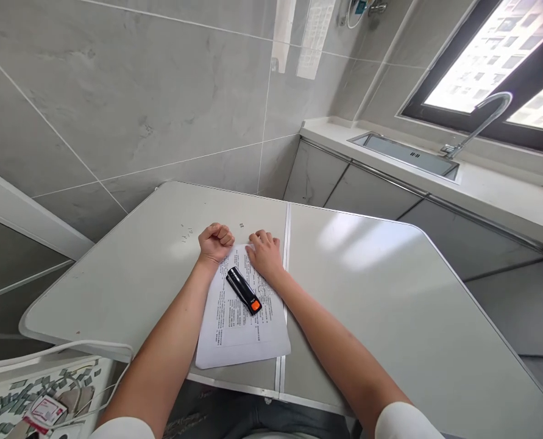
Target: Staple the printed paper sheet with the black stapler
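My left hand (pixel 215 242) is curled into a fist at the far left corner of a stack of printed sheets (pixel 239 353). Its palm is hidden, so I cannot tell whether anything is inside. My right hand (pixel 265 253) rests palm down over the far right edge of the sheets, fingers slightly bent and apart. Between my forearms a black stapler (pixel 242 289) with an orange end lies slantwise on the printed pages, touched by neither hand. A small dark metal piece (pixel 241 225) lies on the table just beyond my hands.
Tiny bits like loose staples (pixel 187 234) are scattered left of my fist. The white folding table (pixel 367 317) has a metal seam beneath the sheets. A tiled wall stands behind it. A counter with a sink (pixel 403 155) is at right, a cluttered white surface (pixel 38 396) at lower left.
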### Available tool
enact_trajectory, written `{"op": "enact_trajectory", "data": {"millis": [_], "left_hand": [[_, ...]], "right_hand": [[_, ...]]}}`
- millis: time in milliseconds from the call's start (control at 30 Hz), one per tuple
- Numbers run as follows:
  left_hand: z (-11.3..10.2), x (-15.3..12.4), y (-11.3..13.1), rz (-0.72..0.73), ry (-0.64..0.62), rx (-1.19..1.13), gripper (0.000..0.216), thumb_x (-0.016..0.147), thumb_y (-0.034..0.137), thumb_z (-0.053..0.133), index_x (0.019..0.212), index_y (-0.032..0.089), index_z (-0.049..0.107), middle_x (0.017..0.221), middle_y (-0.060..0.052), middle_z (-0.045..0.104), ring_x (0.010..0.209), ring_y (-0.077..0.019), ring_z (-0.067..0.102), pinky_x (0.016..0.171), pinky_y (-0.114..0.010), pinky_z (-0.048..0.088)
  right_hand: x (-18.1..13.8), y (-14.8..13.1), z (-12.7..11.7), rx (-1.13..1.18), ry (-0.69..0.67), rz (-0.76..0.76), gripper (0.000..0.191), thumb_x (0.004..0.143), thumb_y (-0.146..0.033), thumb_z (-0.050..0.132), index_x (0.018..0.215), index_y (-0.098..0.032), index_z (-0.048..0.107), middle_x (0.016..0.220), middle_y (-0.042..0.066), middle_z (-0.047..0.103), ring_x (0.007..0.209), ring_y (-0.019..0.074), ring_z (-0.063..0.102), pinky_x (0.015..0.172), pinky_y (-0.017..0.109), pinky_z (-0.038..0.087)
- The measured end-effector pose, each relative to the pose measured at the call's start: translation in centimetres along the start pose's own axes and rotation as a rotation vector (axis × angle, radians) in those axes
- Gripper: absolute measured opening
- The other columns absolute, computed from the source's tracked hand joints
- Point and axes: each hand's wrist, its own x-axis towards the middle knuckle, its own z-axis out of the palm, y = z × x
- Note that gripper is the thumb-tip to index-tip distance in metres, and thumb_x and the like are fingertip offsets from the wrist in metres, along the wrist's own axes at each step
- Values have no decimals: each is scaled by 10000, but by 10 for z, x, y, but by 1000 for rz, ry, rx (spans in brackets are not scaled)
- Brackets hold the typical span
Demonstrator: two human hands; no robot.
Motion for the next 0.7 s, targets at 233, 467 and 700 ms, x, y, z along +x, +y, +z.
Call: {"op": "enact_trajectory", "data": {"millis": [233,467,700], "left_hand": [[4,2,-1,-12,80,1,567,882,300,601,609,210,112,525,59,175,385,-68,235,402,-253,252],[4,2,-2,-12,63,-29,543,870,251,603,600,210,135,533,52,204,386,-70,268,402,-253,265],[8,1,-1,-9,52,37,553,823,283,643,592,206,146,528,57,188,395,-64,257,392,-247,275]], "right_hand": [[-37,56,-24,235,4,384,294,957,-271,486,1142,-217,710,1180,127,644,1119,316,541,983,465,457],[-83,18,-25,223,-28,217,347,964,-390,572,1267,-297,714,1305,125,590,1203,343,500,991,515,451],[-84,-1,-35,453,-55,172,380,979,-313,504,1346,-252,583,1120,61,687,975,229,618,885,354,513]]}}
